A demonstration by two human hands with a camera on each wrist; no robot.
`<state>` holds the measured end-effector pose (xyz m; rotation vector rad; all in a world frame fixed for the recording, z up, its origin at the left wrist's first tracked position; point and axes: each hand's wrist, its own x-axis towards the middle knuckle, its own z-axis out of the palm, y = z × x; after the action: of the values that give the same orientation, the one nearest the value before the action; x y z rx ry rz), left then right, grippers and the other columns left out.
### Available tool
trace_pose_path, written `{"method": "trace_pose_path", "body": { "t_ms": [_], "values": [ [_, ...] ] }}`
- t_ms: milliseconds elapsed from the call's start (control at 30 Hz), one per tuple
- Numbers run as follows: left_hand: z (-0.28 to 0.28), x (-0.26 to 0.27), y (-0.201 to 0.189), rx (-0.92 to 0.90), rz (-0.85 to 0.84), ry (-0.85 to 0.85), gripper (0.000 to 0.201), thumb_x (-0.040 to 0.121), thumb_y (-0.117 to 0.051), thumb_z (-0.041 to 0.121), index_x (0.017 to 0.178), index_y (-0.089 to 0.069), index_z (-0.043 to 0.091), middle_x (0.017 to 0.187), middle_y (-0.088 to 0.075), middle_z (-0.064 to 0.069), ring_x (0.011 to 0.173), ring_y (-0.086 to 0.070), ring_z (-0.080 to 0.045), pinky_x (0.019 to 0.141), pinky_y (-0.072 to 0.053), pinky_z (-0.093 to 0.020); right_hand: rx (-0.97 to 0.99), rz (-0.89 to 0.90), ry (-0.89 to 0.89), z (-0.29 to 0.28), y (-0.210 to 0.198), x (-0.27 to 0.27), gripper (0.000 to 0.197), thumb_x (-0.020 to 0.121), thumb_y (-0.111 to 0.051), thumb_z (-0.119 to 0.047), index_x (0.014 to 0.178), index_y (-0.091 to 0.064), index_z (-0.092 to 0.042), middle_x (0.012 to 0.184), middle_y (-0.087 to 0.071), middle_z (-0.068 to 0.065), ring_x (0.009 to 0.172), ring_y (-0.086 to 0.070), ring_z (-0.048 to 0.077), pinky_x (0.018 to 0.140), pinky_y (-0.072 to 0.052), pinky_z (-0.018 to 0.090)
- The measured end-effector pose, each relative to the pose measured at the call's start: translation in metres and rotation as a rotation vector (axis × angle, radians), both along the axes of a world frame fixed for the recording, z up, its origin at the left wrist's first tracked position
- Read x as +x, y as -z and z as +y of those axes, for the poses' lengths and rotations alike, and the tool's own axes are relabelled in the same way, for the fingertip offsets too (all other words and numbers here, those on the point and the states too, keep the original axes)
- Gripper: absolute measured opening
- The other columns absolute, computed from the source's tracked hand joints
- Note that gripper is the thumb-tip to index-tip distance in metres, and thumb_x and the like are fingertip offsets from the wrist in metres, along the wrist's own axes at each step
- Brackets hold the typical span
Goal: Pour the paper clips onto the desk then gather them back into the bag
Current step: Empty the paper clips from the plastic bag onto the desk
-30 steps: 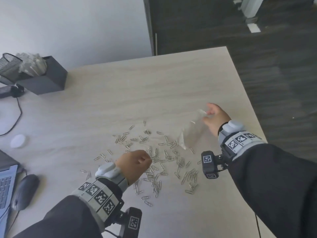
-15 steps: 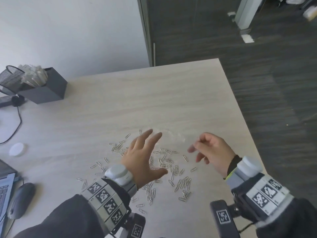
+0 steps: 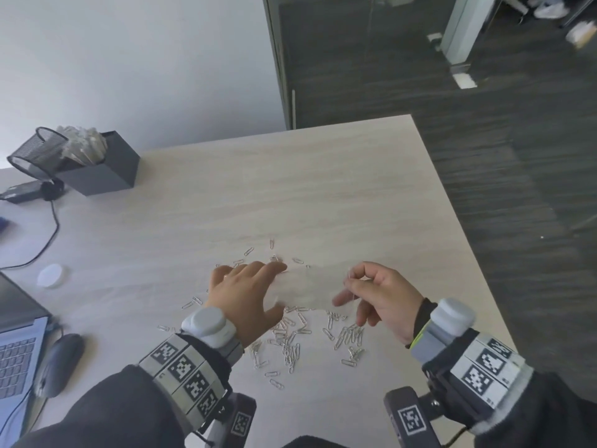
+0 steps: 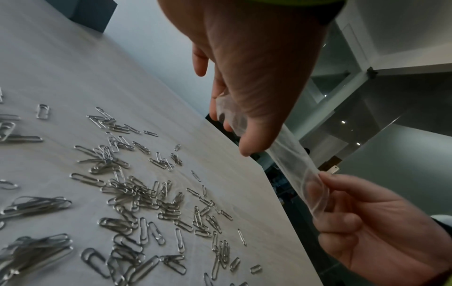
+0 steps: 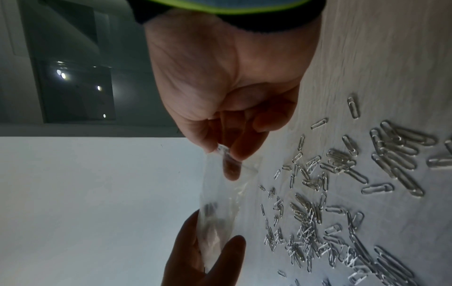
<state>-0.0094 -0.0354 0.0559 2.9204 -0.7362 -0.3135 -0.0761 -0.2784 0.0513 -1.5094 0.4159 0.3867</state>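
- Clear bag held stretched above worktop, both hands pinching an end: left grip, right grip.
- Clips lie scattered below.
- Tip: open bag mouth wide first, pref. low near clips.

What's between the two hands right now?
The clear bag, stretched from left hand to right hand, each pinching an end above the paper clips; clearest in the left wrist view.

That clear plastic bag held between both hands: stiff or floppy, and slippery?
Likely floppy: the clear plastic bag sags and wrinkles between the left hand and right hand. Probably very light, since it looks empty. Possibly slippery: the film looks smooth and thin.
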Motion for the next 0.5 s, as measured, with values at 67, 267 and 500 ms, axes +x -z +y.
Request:
{"method": "trace_pose_path", "body": {
  "t_ms": [67,267,500],
  "values": [
    [0.001,-0.002,-0.001,0.023,0.005,0.027,0.072,0.075,-0.061,0.058,0.141,-0.034,0.045,0.133,-0.055,0.016,0.13,-0.05,-0.018,0.109,-0.025,-0.047,0.005,0.004,-0.006,0.01,-0.002,0.001,0.008,0.095,-0.055,-0.017,0.094,-0.055,-0.009,0.088,-0.076,0.007,0.045,-0.055,0.02,0.045,-0.035,0.025],
    [-0.001,-0.018,-0.008,-0.017,-0.037,0.12,0.093,0.069,-0.065,0.063,0.148,-0.021,0.041,0.142,-0.049,0.014,0.135,-0.045,-0.017,0.11,-0.025,-0.053,0.035,0.0,-0.023,0.066,-0.014,0.002,0.01,0.095,-0.056,-0.019,0.098,-0.06,-0.01,0.085,-0.076,0.007,0.049,-0.058,0.022,0.047,-0.036,0.028],
    [0.027,-0.022,-0.008,-0.045,0.013,0.062,0.087,0.073,-0.063,0.065,0.143,-0.018,0.042,0.134,-0.054,0.016,0.127,-0.053,-0.016,0.112,-0.023,-0.046,0.063,-0.04,-0.13,0.114,-0.024,0.005,0.021,0.094,-0.053,-0.015,0.111,-0.065,-0.02,0.096,-0.076,0.002,0.053,-0.061,0.023,0.048,-0.041,0.027]
  ]
}}
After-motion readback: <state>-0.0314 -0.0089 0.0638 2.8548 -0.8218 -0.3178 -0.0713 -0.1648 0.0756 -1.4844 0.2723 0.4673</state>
